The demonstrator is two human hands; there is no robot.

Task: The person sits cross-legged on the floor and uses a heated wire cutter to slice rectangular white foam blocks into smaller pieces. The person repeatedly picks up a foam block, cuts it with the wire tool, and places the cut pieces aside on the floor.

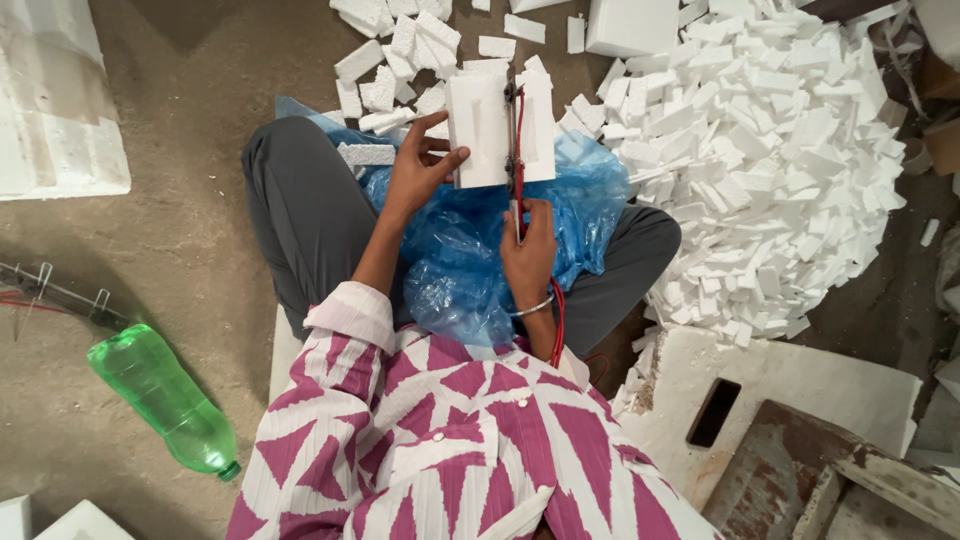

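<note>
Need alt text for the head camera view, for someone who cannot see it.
A seated person's left hand steadies a white foam block while the right hand holds a cutting tool with a red wire against it, above blue plastic sheeting. A pile of cut foam pieces lies alongside, a green bottle opposite.

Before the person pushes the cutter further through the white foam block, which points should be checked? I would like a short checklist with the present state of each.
1. Left hand grips the foam block firmly: ok.
2. Left fingers are away from the cutter line: ok, they sit on the block's left side.
3. Right hand holds the cutter handle: ok.
4. Red cable is free of snags: cannot tell, it runs under the wrist.
5. Blue plastic sheet on the lap stays clear of the cutter: not ok, it lies directly below.
</note>
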